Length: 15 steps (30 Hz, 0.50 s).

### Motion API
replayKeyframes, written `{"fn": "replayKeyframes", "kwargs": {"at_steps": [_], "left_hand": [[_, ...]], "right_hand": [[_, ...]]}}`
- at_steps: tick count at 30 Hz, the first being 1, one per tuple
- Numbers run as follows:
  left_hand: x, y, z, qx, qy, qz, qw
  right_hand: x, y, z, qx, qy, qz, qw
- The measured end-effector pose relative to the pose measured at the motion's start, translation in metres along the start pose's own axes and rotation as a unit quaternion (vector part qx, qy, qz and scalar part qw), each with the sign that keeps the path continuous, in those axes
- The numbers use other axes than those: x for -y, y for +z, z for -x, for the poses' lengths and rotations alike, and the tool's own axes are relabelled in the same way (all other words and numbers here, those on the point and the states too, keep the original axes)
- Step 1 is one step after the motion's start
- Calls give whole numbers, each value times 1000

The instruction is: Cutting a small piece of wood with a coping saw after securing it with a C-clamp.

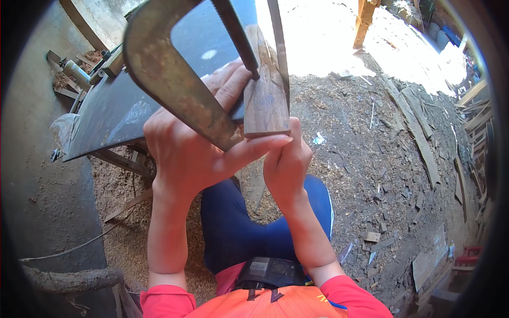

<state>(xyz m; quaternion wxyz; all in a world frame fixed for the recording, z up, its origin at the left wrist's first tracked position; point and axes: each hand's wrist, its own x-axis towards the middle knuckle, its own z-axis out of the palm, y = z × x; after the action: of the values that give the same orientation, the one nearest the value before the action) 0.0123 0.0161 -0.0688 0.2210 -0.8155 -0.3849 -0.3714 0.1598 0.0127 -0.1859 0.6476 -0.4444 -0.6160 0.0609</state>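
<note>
A rusty C-clamp point(159, 79) stands over the edge of a dark tabletop point(108, 116), its threaded screw point(236, 37) coming down onto a wooden block point(265, 108). My left hand point(183, 143) reaches round the clamp's frame. Its fingers lie along the block's left side, and its thumb presses across the near end. Below that end, my right hand point(289, 164) is closed with curled fingers; what they grip is hidden by the block and my left thumb. A long thin dark strip point(279, 45) runs along the block's right side.
Tools and wood scraps, with a spray can point(77, 73), sit at the table's left end. Sawdust and wood chips cover the ground point(360, 175). Long boards point(419, 138) lie to the right, near stacked timber point(477, 122). A wooden post point(365, 24) stands ahead in bright sunlight.
</note>
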Motion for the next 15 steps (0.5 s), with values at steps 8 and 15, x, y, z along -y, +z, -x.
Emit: {"fn": "replayKeyframes", "kwargs": {"at_steps": [8, 15], "left_hand": [[6, 5, -1, -16, 22, 1, 1000], [3, -1, -1, 20, -8, 32, 999]], "right_hand": [[9, -5, -25, 23, 2, -28, 999], [4, -4, -9, 32, 4, -57, 998]]}}
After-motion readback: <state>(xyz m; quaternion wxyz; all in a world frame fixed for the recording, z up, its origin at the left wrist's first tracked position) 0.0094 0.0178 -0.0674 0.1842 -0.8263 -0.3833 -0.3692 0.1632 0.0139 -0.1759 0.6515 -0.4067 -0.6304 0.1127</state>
